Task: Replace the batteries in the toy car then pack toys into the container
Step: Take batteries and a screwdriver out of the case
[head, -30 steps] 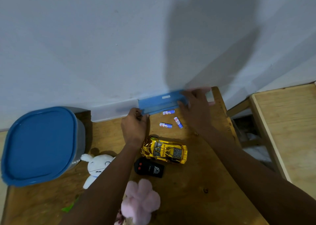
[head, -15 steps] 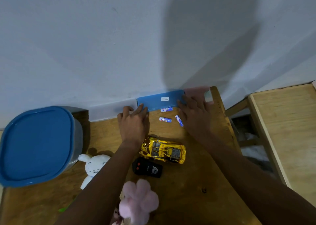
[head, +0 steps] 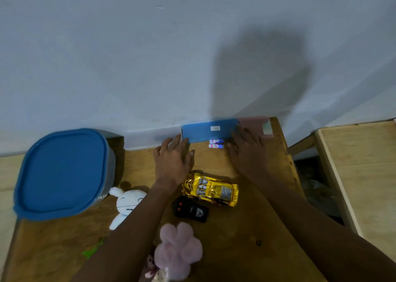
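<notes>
The battery swap is judged pending: left hand (head: 172, 159) and right hand (head: 248, 153) are spread flat, grips empty; batteries (head: 216, 144) at the toy car's (head: 211, 190) twelve o'clock must be pinched next.

The counter (head: 246, 239) was bare wood, its grain showing under a dull sheen. The toy car (head: 211, 189) wore a mirror-bright gold metallic finish. The remote (head: 190, 210) was matt black plastic. The white rabbit (head: 128, 202) was smooth cloth, the pink toy (head: 177, 249) fluffy pile. The blue lid (head: 62, 172) of the container (head: 110, 174) looked like matt plastic.
</notes>
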